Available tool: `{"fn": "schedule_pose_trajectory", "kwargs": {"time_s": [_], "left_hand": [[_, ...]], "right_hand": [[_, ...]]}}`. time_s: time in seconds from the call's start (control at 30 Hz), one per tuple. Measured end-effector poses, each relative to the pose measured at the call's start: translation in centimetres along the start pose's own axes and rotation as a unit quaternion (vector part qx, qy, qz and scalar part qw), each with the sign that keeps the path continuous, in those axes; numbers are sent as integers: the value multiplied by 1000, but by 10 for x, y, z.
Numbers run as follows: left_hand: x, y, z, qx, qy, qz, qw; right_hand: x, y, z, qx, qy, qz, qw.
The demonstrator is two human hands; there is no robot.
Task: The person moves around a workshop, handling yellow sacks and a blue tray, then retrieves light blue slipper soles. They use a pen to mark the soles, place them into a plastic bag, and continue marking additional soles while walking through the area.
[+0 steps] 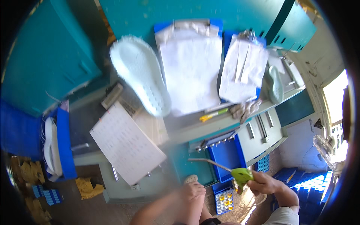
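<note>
Bench [187, 125] of grey metal spans the middle of the view, with teal cabinets behind its far edge. On it, near the far edge, lie two blue clipboards: the larger clipboard [191, 71] carries white sheets, and the smaller clipboard [242, 71] sits just beside it toward the right end. A white shoe sole [140, 73] lies tilted left of the larger clipboard, overlapping its papers. A ruled sheet [125, 144] hangs over the near left corner. A yellow-green pen [213, 114] rests along the near edge, below the clipboards. Under the near edge a blue drawer [225, 155] stands open.

Right hand [264, 182] sits below the bench's near edge, by the drawer, its grip closed around the green air gun [242, 175]; the gun's thin metal nozzle [208, 162] points left across the drawer front. Left hand [192, 189] is lower, near the gun and apart from it, fingers curled; whether it holds anything I cannot tell. A small tray [224, 200] of yellow and white bits lies on the floor between the hands.
</note>
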State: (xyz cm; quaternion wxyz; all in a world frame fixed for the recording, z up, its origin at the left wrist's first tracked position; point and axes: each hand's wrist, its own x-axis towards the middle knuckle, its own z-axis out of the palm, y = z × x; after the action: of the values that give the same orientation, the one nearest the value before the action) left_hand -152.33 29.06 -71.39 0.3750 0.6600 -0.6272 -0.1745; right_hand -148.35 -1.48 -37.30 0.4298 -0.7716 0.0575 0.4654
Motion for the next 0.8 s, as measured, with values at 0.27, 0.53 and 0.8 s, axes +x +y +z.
{"fn": "schedule_pose_trajectory", "kwargs": {"time_s": [0.27, 0.53, 0.8], "left_hand": [[54, 29, -232, 275, 201, -69, 938], [173, 125, -729, 604, 443, -243, 616], [189, 152, -771, 554, 362, -390, 640]], "right_hand": [[-127, -295, -208, -94, 505, -225, 828], [-105, -550, -317, -374, 292, 80, 877], [-86, -624, -327, -415, 160, 159, 881]]}}
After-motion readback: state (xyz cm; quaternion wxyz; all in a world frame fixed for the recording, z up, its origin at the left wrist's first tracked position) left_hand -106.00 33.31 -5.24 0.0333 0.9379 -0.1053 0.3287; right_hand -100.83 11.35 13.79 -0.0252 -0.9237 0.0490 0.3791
